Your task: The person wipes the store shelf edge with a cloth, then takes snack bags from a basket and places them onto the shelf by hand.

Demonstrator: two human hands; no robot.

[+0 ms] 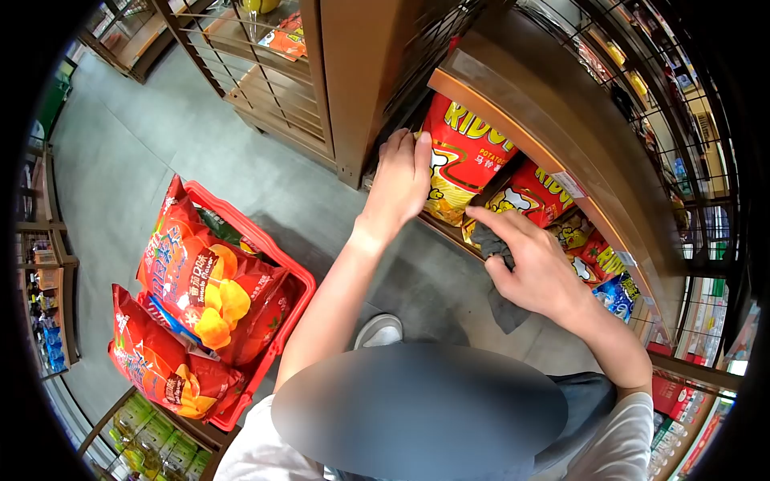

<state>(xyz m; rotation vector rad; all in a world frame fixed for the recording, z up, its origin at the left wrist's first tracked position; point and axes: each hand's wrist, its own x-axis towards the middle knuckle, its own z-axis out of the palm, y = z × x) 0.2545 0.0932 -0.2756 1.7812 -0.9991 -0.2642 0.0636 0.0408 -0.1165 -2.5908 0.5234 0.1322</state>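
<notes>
Red and yellow chip bags fill the low shelf, the nearest of them a large red bag (469, 152) at its left end. My left hand (401, 176) lies against the left edge of that bag, fingers extended. Near the bag's lower right corner is my right hand (529, 260), its fingers curled around a dark grey cloth (507, 309) that hangs below it. The right index finger points toward the bag. Another red bag (541, 192) stands just to the right, beyond my right hand.
A red basket (301, 276) with several red chip bags (216, 289) stands on the grey floor at left. The brown shelf board (553, 120) overhangs the bags. A wooden post (349, 88) rises left of them. My shoe (379, 329) shows below.
</notes>
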